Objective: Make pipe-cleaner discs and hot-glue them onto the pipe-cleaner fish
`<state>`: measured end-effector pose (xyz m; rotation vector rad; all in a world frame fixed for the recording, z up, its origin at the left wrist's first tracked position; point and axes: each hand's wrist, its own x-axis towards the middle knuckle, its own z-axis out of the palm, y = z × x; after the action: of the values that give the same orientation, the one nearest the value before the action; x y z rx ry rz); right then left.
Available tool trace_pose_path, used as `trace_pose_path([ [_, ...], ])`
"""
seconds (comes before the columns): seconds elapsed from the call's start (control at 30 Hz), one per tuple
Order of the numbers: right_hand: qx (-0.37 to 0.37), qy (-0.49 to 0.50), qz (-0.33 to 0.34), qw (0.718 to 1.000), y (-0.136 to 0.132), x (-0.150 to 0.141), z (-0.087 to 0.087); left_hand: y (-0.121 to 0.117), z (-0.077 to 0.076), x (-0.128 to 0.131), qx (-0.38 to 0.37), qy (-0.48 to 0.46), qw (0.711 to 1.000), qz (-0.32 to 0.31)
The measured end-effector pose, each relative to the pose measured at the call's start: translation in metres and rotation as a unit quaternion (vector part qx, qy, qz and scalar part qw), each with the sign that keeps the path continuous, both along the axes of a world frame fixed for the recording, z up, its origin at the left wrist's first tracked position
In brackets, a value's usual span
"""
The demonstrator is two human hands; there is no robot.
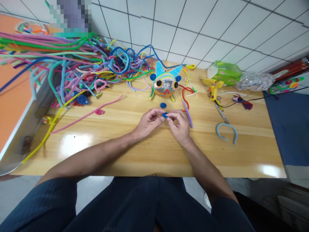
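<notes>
Between the fingertips of my left hand (pixel 151 122) and my right hand (pixel 178 125) is a small coil of blue pipe cleaner (pixel 164 115). Both hands pinch it just above the table, thumbs toward me. Right behind them lies a second blue coil (pixel 163 105). Farther back stands a decorated figure (pixel 166 85) with light blue pointed ears, black-and-yellow eyes, blue round pieces at its sides and yellow-green legs. A purple flat stick (pixel 188 114) rests beside my right hand, near a bent red pipe cleaner (pixel 184 95).
Colourful pipe cleaners (pixel 96 64) are heaped at the back left. A pink one (pixel 87 116) lies at left. To the right are a yellow glue gun (pixel 212 87) with a black cord, scissors (pixel 221 112), a light blue curved piece (pixel 227 125) and a green package (pixel 224 72).
</notes>
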<state>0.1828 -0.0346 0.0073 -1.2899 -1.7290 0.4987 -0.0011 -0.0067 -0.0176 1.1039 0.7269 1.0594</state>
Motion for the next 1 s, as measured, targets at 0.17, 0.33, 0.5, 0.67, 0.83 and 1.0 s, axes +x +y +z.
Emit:
trace_pose_path([
  [0.17, -0.016, 0.011, -0.009, 1.000, -0.001, 0.000, -0.005, 0.000, -0.001, 0.000, 0.000, 0.010, 1.000, 0.010],
  [0.33, -0.078, 0.089, -0.011, 0.993, -0.004, -0.003, -0.010, 0.001, -0.002, 0.002, 0.005, 0.026, 1.000, 0.014],
  [0.5, -0.117, 0.129, -0.024, 0.984, -0.003, -0.002, -0.015, 0.001, 0.000, 0.002, 0.005, 0.026, 0.999, 0.018],
  [0.67, -0.117, 0.160, -0.032, 0.980, -0.003, -0.002, -0.017, 0.003, 0.003, -0.001, -0.013, 0.015, 1.000, 0.023],
  [0.83, -0.124, 0.162, -0.040, 0.978, -0.002, -0.003, -0.017, 0.007, 0.005, -0.002, -0.046, -0.014, 0.999, -0.003],
  [1.0, -0.116, 0.169, -0.034, 0.978, -0.002, -0.003, -0.017, 0.007, 0.005, -0.002, -0.082, -0.047, 0.995, -0.013],
])
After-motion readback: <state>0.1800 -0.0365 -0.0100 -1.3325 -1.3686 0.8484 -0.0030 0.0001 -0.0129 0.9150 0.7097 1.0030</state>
